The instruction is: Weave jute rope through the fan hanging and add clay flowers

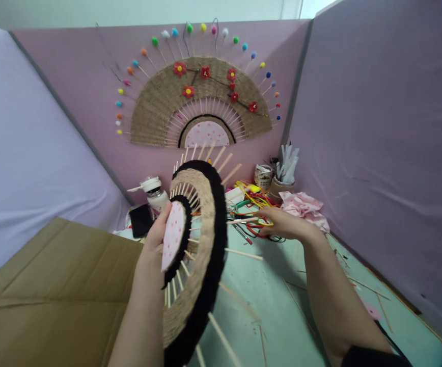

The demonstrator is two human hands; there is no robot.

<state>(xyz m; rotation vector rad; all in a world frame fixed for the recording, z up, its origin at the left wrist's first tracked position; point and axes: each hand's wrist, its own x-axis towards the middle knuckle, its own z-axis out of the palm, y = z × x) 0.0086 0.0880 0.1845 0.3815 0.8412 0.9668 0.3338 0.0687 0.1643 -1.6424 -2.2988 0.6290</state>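
Observation:
A half-round woven fan (pixel 205 219) stands tilted in front of me, with wooden sticks fanning out past its black outer band. My left hand (pixel 160 232) is closed on its pink dotted centre, thumb on the near face; the other fingers are mostly hidden behind. Beyond the fan's right side, my right hand (pixel 282 223) is stretched over a jumble of coloured cords (pixel 253 193) and tools. Its fingers are extended and look apart, close to the red scissors handles (pixel 257 232). I see nothing held in them. One fan stick's tip overlaps the fingertips in view.
A finished-looking fan (pixel 148 112) with red flowers and pom-poms hangs on the back panel. Cardboard (pixel 60 300) lies left, near a white-lidded bottle (pixel 156 196) and black phone-like object (pixel 140 220). Right are jars (pixel 263 178), crumpled pink cloth (pixel 305 206) and loose sticks (pixel 297 306).

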